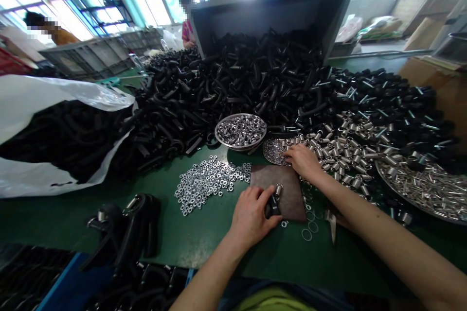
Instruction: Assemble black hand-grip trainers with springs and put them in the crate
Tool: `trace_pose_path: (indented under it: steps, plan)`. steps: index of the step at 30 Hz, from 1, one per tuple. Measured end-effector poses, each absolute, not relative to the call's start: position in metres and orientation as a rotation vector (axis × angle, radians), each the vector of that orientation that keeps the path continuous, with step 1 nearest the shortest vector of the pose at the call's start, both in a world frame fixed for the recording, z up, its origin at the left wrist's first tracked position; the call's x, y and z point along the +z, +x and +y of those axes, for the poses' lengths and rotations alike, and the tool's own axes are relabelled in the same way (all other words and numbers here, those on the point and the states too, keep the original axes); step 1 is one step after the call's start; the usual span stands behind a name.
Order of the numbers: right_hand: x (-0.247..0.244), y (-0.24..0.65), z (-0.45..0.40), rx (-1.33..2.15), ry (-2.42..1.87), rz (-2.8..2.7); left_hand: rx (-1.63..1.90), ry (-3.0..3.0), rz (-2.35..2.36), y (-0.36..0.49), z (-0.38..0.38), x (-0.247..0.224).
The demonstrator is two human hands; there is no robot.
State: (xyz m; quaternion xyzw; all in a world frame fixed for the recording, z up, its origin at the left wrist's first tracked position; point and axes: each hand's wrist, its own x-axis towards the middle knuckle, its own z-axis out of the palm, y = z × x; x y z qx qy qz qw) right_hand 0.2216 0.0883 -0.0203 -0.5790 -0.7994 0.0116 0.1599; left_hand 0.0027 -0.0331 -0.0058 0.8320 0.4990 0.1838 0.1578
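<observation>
Yellow-green cloth (pixel 275 301) lies below the left hand (pixel 251 211), which grips a black part (pixel 272 208); right hand (pixel 304 160) reaches metal bits (pixel 274 149), its grip unclear.

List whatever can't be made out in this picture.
All in the head view:
Black part: partly covered by the left grip holding it.
Right grip: whether its fingertips pinch anything is too small to tell.
Pin-filled dish: its far side is cut off by the right edge.
White bag: cut off by the left edge; its dark contents blur together.
</observation>
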Motion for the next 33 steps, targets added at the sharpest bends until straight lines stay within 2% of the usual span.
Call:
trace_pose_path:
  steps: [8, 14, 19, 21, 28, 33]
  plan:
    - [-0.017, 0.219, 0.095, 0.149, -1.695, -2.160, 0.709, 2.140, 1.425, 0.003, -0.030, -0.007]
    - [0.006, 0.213, 0.061, 0.488, -1.565, -1.975, 0.998, 0.984, 1.243, -0.002, -0.023, 0.006]
    - [0.020, 0.188, 0.008, 1.080, -1.235, -1.693, 1.013, 0.266, 0.897, -0.006, -0.023, 0.011]
    - [0.021, 0.178, -0.006, 1.118, -1.185, -1.640, 0.990, 0.177, 0.810, -0.006, -0.026, 0.011]
    - [0.019, 0.161, -0.011, 0.894, -1.145, -1.713, 0.975, 0.177, 0.750, -0.002, -0.038, 0.015]
    - [0.026, 0.164, -0.013, 0.878, -1.153, -1.804, 0.992, 0.427, 0.832, -0.009, -0.043, 0.019]
